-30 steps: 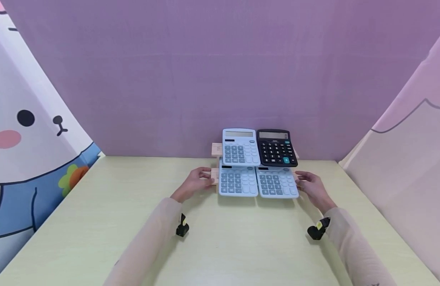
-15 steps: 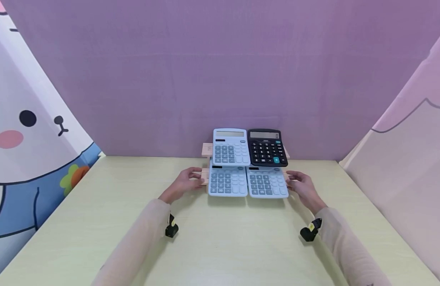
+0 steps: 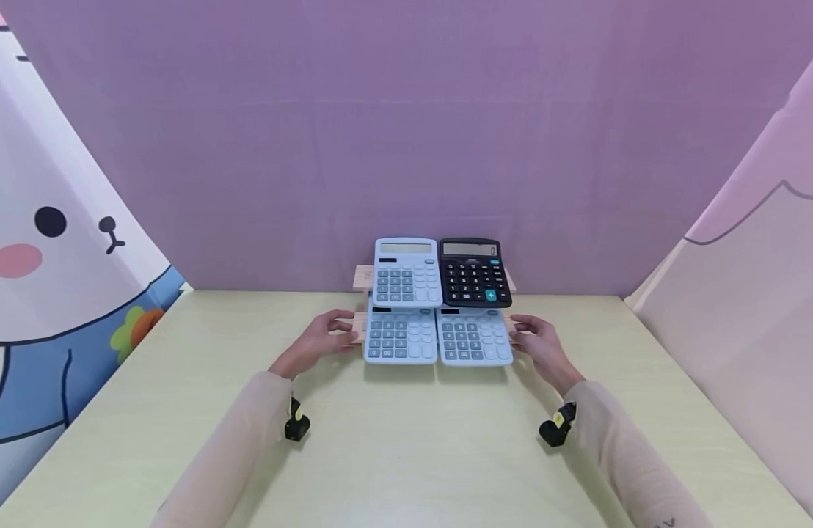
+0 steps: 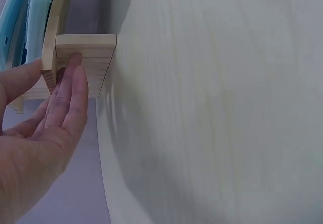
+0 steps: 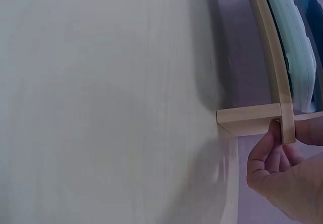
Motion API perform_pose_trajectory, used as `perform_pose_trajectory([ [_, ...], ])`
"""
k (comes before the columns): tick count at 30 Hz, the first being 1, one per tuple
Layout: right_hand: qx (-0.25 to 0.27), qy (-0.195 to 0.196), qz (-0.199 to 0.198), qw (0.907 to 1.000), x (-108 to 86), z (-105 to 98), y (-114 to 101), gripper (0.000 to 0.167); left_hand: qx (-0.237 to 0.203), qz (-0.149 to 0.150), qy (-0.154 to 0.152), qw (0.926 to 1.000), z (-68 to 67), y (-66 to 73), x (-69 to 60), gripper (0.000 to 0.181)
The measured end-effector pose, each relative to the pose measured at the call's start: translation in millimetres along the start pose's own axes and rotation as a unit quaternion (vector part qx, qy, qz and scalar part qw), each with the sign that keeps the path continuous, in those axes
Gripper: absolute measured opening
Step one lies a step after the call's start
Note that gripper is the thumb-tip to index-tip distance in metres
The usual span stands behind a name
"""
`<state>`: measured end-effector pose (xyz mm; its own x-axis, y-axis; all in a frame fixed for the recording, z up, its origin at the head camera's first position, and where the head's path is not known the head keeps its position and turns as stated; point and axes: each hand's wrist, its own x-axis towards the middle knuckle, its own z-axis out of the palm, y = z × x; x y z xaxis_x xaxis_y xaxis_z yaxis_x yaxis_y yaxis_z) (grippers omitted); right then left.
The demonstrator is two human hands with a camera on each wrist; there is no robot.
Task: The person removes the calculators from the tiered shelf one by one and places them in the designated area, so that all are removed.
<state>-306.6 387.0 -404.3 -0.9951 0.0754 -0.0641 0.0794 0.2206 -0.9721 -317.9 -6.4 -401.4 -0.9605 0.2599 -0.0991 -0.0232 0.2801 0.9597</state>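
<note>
A two-tier wooden rack (image 3: 363, 277) stands near the back of the table, bearing calculators. On its upper tier are a light blue calculator (image 3: 407, 271) and, right of it, a black one (image 3: 475, 273); two more light blue calculators (image 3: 401, 337) (image 3: 475, 339) lie on the lower tier. My left hand (image 3: 317, 341) pinches the left end of the lower tier, its thumb on the slat (image 4: 49, 57) and fingers behind it in the left wrist view. At the opposite end my right hand (image 3: 544, 349) pinches the same tier's slat (image 5: 286, 125) between thumb and curled fingers.
The pale wooden table (image 3: 406, 455) extends in front of the rack. A purple panel (image 3: 406, 132) rises behind it. A cloth with a cartoon figure (image 3: 56, 242) hangs at the left, and a pale pink one (image 3: 756, 293) at the right.
The rack with its calculators has slid left along the back of the table, and both hands have moved left with it, keeping their hold on its ends.
</note>
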Motion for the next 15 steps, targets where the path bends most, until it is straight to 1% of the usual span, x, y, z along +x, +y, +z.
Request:
perform_pose_trajectory([
  [6,0.005,0.003,0.004,1.0000,-0.4,0.4,0.4,0.047,0.008,-0.006,-0.001,0.9999,-1.7,-3.6,0.5,0.056],
  [10,0.002,0.005,0.009,0.9999,-1.7,0.8,-0.4,0.046,0.007,-0.012,-0.001,0.9999,-1.8,-2.8,0.1,0.055],
  [15,0.015,0.009,0.005,0.9998,0.0,0.8,-0.1,0.046,0.004,-0.005,-0.009,0.9999,-2.1,-0.6,-1.5,0.056],
])
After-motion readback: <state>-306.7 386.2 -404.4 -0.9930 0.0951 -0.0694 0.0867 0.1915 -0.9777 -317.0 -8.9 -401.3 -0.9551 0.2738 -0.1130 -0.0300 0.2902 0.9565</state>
